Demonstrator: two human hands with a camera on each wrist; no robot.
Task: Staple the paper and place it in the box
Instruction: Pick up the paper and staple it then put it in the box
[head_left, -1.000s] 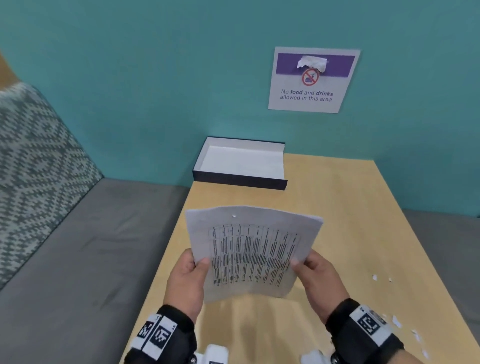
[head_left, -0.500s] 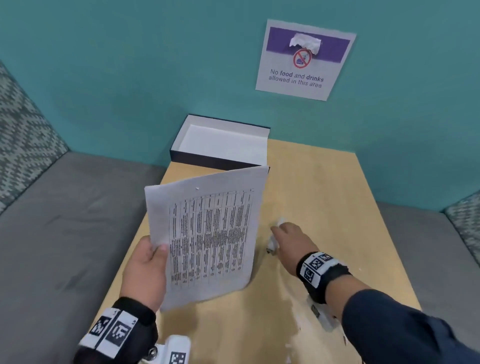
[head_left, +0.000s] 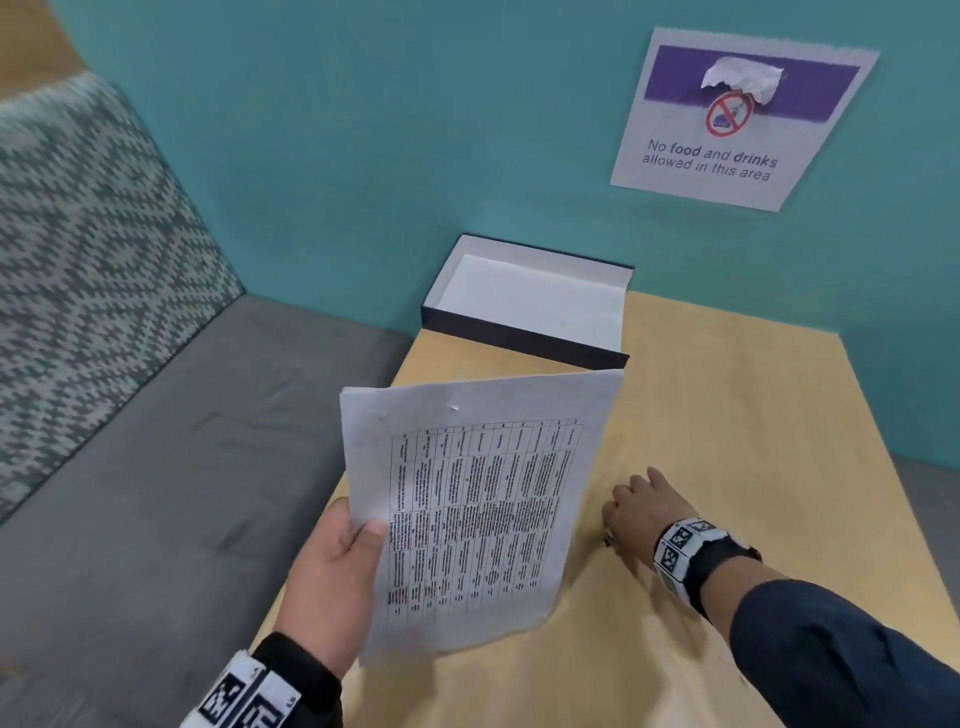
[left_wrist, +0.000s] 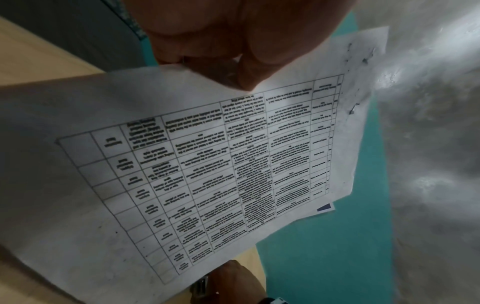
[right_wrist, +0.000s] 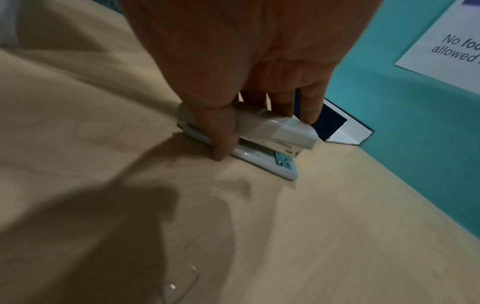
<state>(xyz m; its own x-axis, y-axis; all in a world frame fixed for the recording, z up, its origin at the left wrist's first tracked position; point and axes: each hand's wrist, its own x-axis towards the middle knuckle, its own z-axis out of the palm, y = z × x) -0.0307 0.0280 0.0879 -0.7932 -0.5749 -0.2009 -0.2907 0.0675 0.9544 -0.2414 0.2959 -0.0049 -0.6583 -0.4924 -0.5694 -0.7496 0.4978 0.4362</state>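
Paper (head_left: 478, 499): the left hand (head_left: 332, 571) is pinching its lower left edge, holding it upright above the worktop (head_left: 727, 415); light, floppy sheets, likely bending unless gripped near the stapling corner.
Stapler (right_wrist: 262, 133): the right hand (right_wrist: 246, 67) is closing around it on the worktop; small, rigid, probably easy to lift.
Box (head_left: 524, 306): sitting open beyond both hands.
Writing: wall sign (head_left: 727, 119) reading "No food and drinks allowed in this area"; the paper's table is illegible.

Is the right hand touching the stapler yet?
Touching. The right wrist view shows the right hand with thumb and fingers curled round the stapler, which sits on the table.
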